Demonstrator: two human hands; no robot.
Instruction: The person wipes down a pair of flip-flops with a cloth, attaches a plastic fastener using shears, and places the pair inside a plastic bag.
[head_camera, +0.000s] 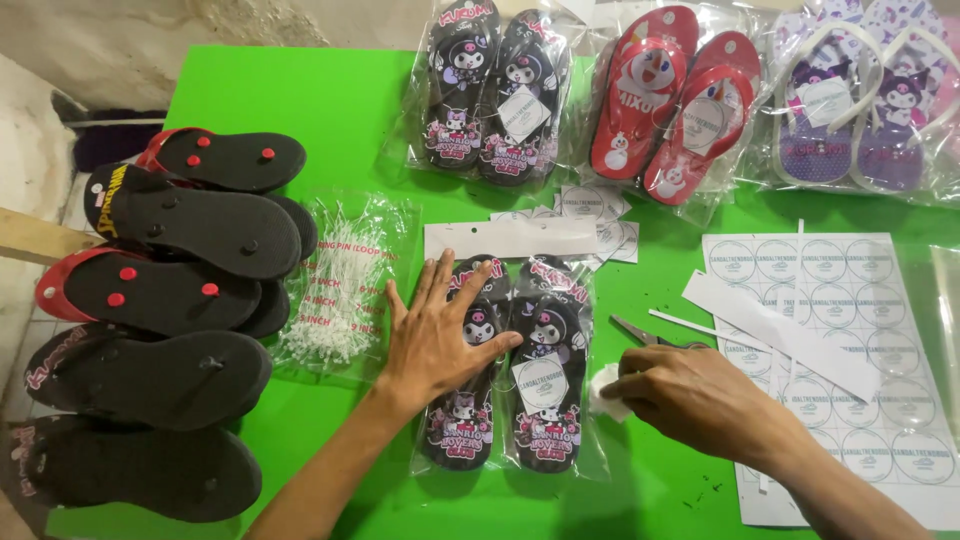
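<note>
A left hand (440, 335) lies flat, fingers spread, on a clear bag holding 2 black cartoon-print flip-flops (510, 365) at the middle of a green table (330, 100), the bag's white header flap at the far end. The right hand (690, 395), just right of the bag, pinches a small white sticker (603, 392) beside scissors (640, 332). Bare green shows only along the near edge; a bag of white loop pins (345, 290) and a sticker sheet (850, 370) flank it.
</note>
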